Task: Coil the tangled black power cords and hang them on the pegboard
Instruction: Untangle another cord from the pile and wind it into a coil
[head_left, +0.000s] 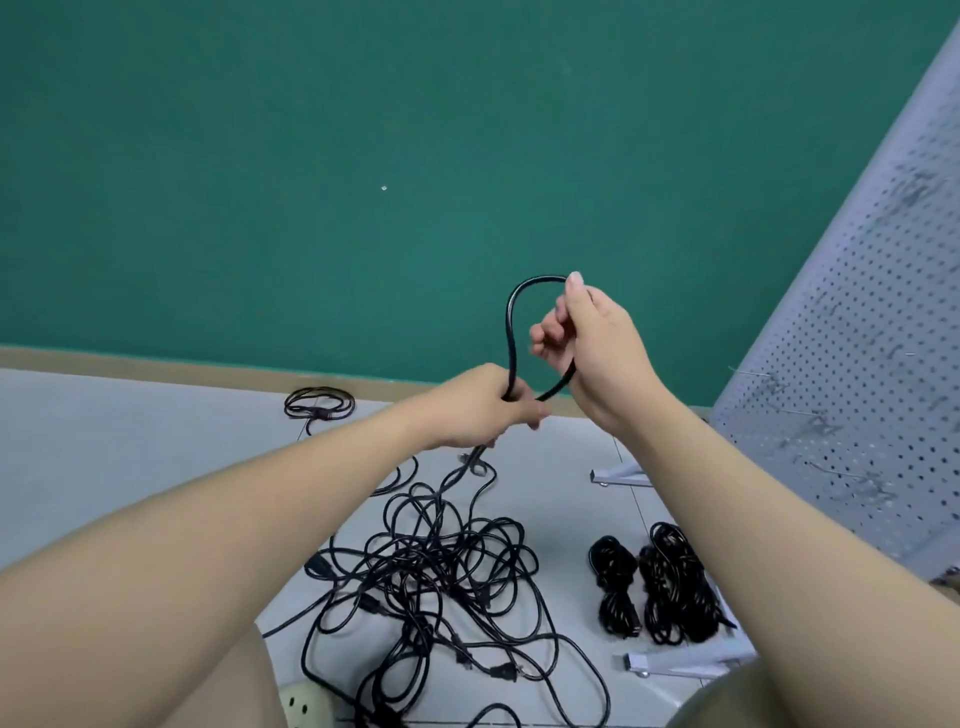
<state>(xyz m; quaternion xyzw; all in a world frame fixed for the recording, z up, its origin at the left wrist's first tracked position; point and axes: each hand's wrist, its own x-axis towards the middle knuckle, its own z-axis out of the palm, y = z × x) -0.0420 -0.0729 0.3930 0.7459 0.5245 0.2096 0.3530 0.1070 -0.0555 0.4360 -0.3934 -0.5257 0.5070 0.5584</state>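
A black power cord (511, 322) arches up in a loop between my two hands. My left hand (485, 402) grips the bottom of the loop, and the cord's tail drops from it to the floor. My right hand (582, 338) pinches the loop's right side, held higher. Below, a large tangle of black cords (441, 571) lies spread on the light floor. Two coiled bundles (660, 582) lie to the tangle's right. The white pegboard (857, 338) leans at the right, with thin metal hooks sticking out.
A small loose coil (319, 405) lies on the floor near the green wall (363, 156). The pegboard's metal feet (621, 475) rest on the floor at the right. A pale green shoe (306, 704) shows at the bottom left.
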